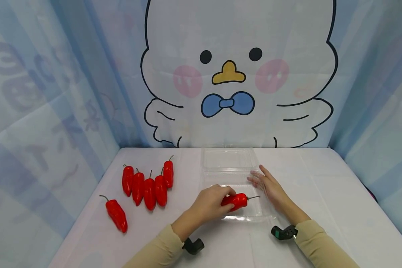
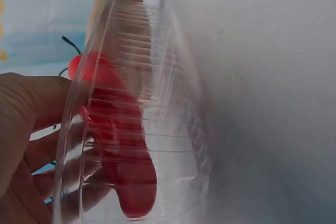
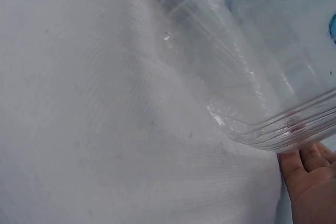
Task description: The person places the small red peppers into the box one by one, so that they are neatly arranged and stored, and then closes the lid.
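Note:
A red chili pepper (image 1: 240,201) with a thin stem pointing right is held between the thumb and fingers of my left hand (image 1: 211,202), over the bottom half of a clear plastic clamshell box (image 1: 262,215). In the left wrist view the pepper (image 2: 128,166) shows through the box's ribbed wall (image 2: 181,145). My right hand (image 1: 275,190) is at the box's right side, fingers extended along the wall. The right wrist view has that hand (image 3: 315,182) beside the box's corner (image 3: 257,139); whether it touches is hard to tell.
Several red peppers (image 1: 149,193) stand in a row on the white table (image 1: 305,175), left of the box. One more pepper (image 1: 116,215) lies apart, nearer the left edge. The box's raised lid (image 1: 229,158) is at the back, before a printed curtain (image 1: 227,130).

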Motion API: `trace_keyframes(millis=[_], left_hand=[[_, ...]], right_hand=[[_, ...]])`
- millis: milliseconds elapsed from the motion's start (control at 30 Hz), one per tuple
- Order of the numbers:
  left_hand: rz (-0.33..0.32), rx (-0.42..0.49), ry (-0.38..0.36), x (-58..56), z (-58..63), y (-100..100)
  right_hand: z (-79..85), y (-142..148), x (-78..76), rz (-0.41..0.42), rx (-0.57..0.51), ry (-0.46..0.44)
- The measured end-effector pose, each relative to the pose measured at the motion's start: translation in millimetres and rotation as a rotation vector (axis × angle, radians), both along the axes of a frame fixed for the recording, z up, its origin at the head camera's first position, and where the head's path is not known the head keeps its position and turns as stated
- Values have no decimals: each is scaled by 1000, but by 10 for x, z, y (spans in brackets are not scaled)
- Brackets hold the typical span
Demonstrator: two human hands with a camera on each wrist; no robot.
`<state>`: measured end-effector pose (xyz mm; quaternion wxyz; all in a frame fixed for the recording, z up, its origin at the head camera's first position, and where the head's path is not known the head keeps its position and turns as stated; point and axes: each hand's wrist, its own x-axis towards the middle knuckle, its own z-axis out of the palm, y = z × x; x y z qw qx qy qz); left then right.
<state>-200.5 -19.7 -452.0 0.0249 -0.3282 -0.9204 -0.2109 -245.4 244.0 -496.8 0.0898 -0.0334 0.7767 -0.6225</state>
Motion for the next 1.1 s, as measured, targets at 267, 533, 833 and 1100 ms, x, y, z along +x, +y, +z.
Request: trace_keyframes(millis=[267,533,833,1100], left_hand=[[-28,-76,13,-12,-32,7],[-76,-136,-29,-44,-41,12],[-130,-148,-95,-83,-35,-22],[-141,-108,-143,-93,-44,-51]], right_hand=[[-22,-19,-19,12,-42,14],[-31,-4,-17,12,-83,22],[-24,-10,-19,19,-43,30],[-35,-1,-14,18,-74,19]])
